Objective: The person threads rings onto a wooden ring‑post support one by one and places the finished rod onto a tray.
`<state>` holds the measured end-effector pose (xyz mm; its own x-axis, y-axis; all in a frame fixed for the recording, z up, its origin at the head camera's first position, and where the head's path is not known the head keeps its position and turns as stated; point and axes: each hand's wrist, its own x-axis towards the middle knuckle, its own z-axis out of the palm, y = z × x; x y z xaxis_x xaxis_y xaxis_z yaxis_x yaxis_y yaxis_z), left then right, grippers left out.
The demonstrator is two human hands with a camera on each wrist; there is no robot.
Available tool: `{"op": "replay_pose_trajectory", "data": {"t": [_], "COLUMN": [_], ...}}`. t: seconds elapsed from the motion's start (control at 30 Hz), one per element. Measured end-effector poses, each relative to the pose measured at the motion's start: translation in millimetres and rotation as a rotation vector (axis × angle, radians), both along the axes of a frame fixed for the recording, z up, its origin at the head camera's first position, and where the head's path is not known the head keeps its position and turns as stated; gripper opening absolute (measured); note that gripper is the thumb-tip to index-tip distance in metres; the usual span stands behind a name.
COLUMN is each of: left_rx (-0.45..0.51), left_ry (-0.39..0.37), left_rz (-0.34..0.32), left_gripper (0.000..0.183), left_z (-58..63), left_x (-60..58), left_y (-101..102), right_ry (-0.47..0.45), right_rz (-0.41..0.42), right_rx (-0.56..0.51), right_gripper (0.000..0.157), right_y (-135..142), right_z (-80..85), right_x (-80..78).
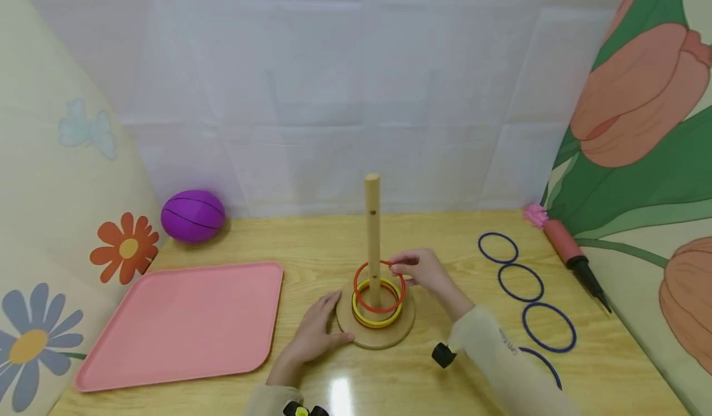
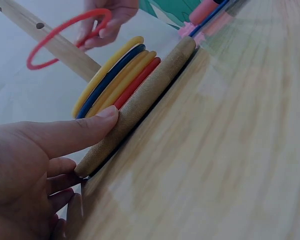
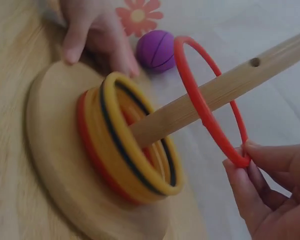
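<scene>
The right hand [image 1: 425,272] pinches the red ring [image 3: 193,92] around the pole [image 1: 372,237], best held level; the left hand [image 1: 315,332], spread against the base [image 1: 375,339], should steady it.

Ring stack [image 2: 117,82] on stand [image 1: 373,237], tray [image 1: 189,329] left, ball [image 1: 193,216] behind tray, loose rings [image 1: 542,287] right, pump [image 1: 566,243] farther right

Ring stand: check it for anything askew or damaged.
Nothing stands out: the peg stands upright, and the stacked rings lie evenly around it. The upper red ring tilts, but the right hand pinches it above them. No damage shows.
</scene>
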<state>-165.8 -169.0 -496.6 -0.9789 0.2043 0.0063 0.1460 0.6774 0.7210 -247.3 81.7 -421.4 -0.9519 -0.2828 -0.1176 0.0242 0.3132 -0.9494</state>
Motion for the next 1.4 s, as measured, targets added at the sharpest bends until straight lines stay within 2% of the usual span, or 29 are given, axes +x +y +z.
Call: {"op": "replay_pose_trajectory", "data": {"t": [0.2, 0.33, 0.47, 0.77, 1.1, 1.23, 1.4], "left_rx": [0.005, 0.002, 0.004, 0.018, 0.005, 0.006, 0.01], "left_ry": [0.005, 0.015, 0.018, 0.022, 0.008, 0.004, 0.003], "left_rz": [0.0, -0.005, -0.006, -0.009, -0.018, -0.017, -0.008], "left_gripper": [0.097, 0.096, 0.096, 0.095, 0.094, 0.095, 0.096], "left_z": [-0.1, -1.1, -1.7, -0.4, 0.9, 2.2, 3.6], "left_x": [-0.4, -0.7, -0.5, 0.9, 1.9, 2.9, 3.9], "left_y": [0, 0, 0, 0, 0, 1, 0], "right_ry": [0.139, 0.256, 0.336, 0.43, 0.426, 0.417, 0.364], "right_rz": [0.059, 0.05, 0.032, 0.025, 0.043, 0.046, 0.023], "right_rx": [0.184, 0.309, 0.37, 0.456, 0.471, 0.443, 0.384], "right_gripper": [0.016, 0.011, 0.009, 0.007, 0.009, 0.009, 0.009], "right_y": [-8, -14, -19, -22, -22, -21, -16], "right_z": [-11.0, -13.9, -16.0, -20.2, -21.6, -22.2, -21.0], "right_x": [0.7, 1.9, 3.1, 5.3, 8.8, 9.3, 10.7]}}
